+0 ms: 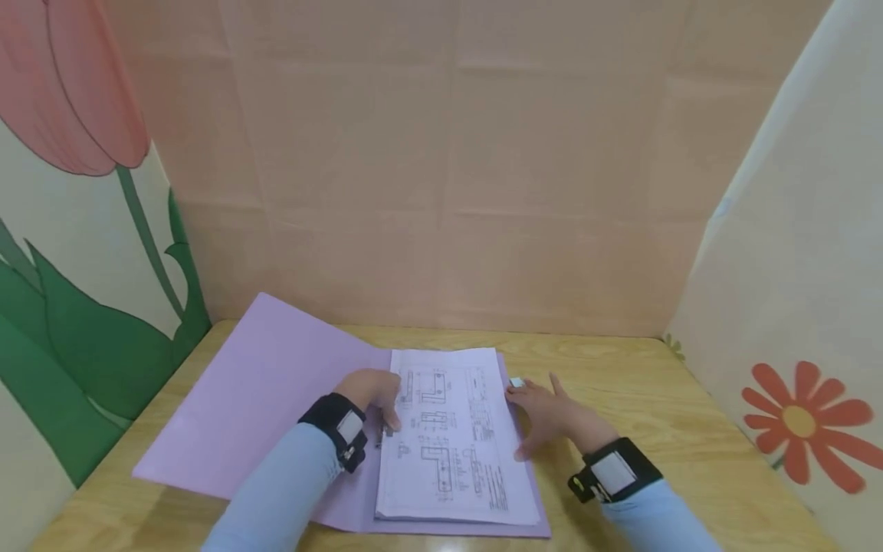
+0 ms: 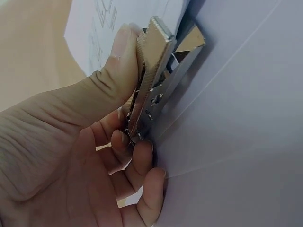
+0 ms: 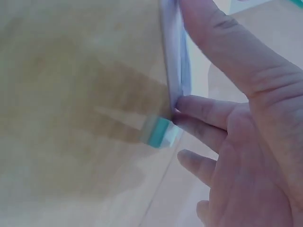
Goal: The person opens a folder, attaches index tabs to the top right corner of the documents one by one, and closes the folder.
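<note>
A purple folder (image 1: 248, 406) lies with its cover spread to the left, and a stack of printed drawing sheets (image 1: 458, 452) rests on its right side. At the stack's left edge my left hand (image 1: 372, 389) grips the folder's metal clip (image 2: 158, 56), thumb pressed on its lever and fingers curled below. The clip's plate lies along the folder's crease, close to the sheets. My right hand (image 1: 548, 414) is at the right edge of the stack, thumb and fingers spread, fingertips right at the paper edges. By those fingertips is a small teal-and-white block (image 3: 161, 132).
The wooden table (image 1: 690, 445) extends around the folder. A plain beige covering (image 1: 448, 176) stands behind it, with a tulip-patterned sheet (image 1: 69, 307) on the left and a flower-patterned sheet (image 1: 793, 307) on the right.
</note>
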A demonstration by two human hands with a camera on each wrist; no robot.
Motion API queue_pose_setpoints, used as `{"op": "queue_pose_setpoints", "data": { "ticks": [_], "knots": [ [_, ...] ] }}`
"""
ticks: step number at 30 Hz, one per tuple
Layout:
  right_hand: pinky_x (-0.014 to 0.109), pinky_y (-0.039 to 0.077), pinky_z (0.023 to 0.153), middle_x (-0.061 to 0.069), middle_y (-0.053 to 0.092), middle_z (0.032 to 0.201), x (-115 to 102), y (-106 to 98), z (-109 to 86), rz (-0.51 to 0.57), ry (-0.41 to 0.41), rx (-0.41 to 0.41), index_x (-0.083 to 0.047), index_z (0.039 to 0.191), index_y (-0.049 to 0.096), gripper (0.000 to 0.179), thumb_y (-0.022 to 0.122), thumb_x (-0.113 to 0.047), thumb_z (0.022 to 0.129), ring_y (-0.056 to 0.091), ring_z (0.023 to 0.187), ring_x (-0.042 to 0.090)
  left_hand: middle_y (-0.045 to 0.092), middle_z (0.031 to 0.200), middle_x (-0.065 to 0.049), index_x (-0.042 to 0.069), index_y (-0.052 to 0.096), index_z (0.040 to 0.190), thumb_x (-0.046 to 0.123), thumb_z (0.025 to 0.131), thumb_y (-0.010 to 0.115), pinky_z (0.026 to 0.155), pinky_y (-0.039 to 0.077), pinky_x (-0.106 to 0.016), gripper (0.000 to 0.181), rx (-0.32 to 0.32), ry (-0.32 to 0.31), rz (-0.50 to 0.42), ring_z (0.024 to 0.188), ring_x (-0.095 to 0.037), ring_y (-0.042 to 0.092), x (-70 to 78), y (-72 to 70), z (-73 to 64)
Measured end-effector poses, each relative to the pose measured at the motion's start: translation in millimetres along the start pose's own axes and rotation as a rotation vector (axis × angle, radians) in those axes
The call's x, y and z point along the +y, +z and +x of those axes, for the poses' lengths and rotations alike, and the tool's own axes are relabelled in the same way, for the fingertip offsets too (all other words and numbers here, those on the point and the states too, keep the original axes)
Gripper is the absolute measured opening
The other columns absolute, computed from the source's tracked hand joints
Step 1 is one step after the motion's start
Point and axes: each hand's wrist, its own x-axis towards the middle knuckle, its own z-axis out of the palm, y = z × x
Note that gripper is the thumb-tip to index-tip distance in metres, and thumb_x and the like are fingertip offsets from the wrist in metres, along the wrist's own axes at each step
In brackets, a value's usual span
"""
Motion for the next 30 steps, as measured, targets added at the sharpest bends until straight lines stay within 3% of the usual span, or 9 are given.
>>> {"op": "queue_pose_setpoints", "data": {
  "ticks": [3, 6, 9, 11, 14, 17, 21, 26, 30],
  "knots": [
    [0.071, -0.002, 0.110, 0.012, 0.051, 0.143, 9, -4, 5.7, 0.018, -0.048, 0.055, -0.007, 0.133, 0.055, 0.085, 0.082, -0.052, 0.067, 0.034, 0.140, 0.040, 0.062, 0.093, -0.006, 0.004, 0.062, 0.120, 0.033, 0.064, 0.087, 0.097, 0.046, -0.043, 0.068, -0.012, -0.016, -0.018, 0.089, -0.023, 0.057, 1.3, 1.3, 2.0],
    [0.064, 0.026, 0.109, 0.015, 0.063, 0.123, 17, -7, 12.7, 0.082, -0.042, 0.179, -0.004, 0.119, 0.062, 0.051, 0.076, -0.034, 0.081, 0.054, 0.120, 0.038, 0.063, 0.097, -0.007, 0.003, 0.061, 0.122, 0.030, 0.063, 0.088, 0.100, 0.045, -0.044, 0.069, -0.022, -0.026, -0.031, 0.093, -0.024, 0.057, 3.3, 2.9, 1.6],
    [0.048, 0.051, 0.085, 0.013, 0.067, 0.101, 20, -5, 18.4, 0.113, 0.073, 0.281, -0.001, 0.107, 0.062, 0.033, 0.071, -0.026, 0.087, 0.063, 0.092, 0.029, 0.064, 0.099, -0.008, 0.002, 0.060, 0.124, 0.029, 0.064, 0.088, 0.104, 0.043, -0.045, 0.071, -0.025, -0.024, -0.031, 0.096, -0.025, 0.056, 5.1, 4.6, -0.1],
    [0.041, 0.051, 0.070, 0.010, 0.065, 0.091, 20, -3, 20.0, 0.134, 0.192, 0.255, -0.001, 0.101, 0.061, 0.033, 0.072, -0.029, 0.086, 0.060, 0.080, 0.024, 0.064, 0.098, -0.008, 0.002, 0.061, 0.123, 0.028, 0.064, 0.087, 0.104, 0.042, -0.045, 0.070, -0.027, -0.025, -0.033, 0.095, -0.025, 0.056, 5.7, 5.4, 0.2],
    [0.034, 0.045, 0.061, 0.006, 0.060, 0.080, 20, 5, 22.4, 0.140, 0.307, 0.180, -0.004, 0.092, 0.060, 0.034, 0.073, -0.034, 0.084, 0.054, 0.070, 0.021, 0.063, 0.094, -0.007, 0.002, 0.062, 0.119, 0.027, 0.065, 0.087, 0.102, 0.044, -0.044, 0.065, -0.027, -0.033, -0.030, 0.093, -0.025, 0.056, 6.9, 7.0, 0.5],
    [0.029, 0.040, 0.055, 0.004, 0.057, 0.071, 19, 12, 23.0, 0.140, 0.349, 0.149, -0.006, 0.080, 0.059, 0.028, 0.072, -0.030, 0.083, 0.052, 0.064, 0.019, 0.062, 0.091, -0.008, 0.001, 0.063, 0.116, 0.026, 0.063, 0.088, 0.100, 0.045, -0.044, 0.063, -0.032, -0.059, -0.049, 0.091, -0.026, 0.056, 7.3, 9.4, 1.3],
    [0.027, 0.037, 0.048, 0.005, 0.055, 0.063, 18, 9, 21.4, 0.151, 0.384, 0.211, -0.006, 0.068, 0.058, 0.029, 0.066, -0.027, 0.086, 0.050, 0.055, 0.019, 0.062, 0.090, -0.008, 0.001, 0.064, 0.114, 0.026, 0.062, 0.089, 0.100, 0.045, -0.044, 0.063, -0.039, -0.077, -0.048, 0.090, -0.026, 0.056, 5.7, 10.4, 2.9],
    [0.031, 0.041, 0.048, 0.010, 0.057, 0.072, 5, -19, 20.2, 0.205, 0.344, 0.388, 0.001, 0.085, 0.058, 0.027, 0.065, -0.025, 0.088, 0.052, 0.059, 0.022, 0.063, 0.092, -0.007, 0.002, 0.062, 0.119, 0.027, 0.063, 0.088, 0.101, 0.044, -0.044, 0.066, -0.043, -0.074, -0.046, 0.091, -0.024, 0.056, 4.1, 6.1, 3.9],
    [0.039, 0.053, 0.067, 0.012, 0.066, 0.093, -21, -44, 19.7, 0.250, 0.171, 0.501, -0.003, 0.102, 0.059, 0.025, 0.069, -0.020, 0.087, 0.063, 0.080, 0.025, 0.062, 0.091, -0.007, 0.002, 0.062, 0.119, 0.027, 0.063, 0.088, 0.101, 0.044, -0.043, 0.066, -0.038, -0.064, -0.042, 0.091, -0.024, 0.056, 2.7, 3.2, 0.7]
  ]
}}
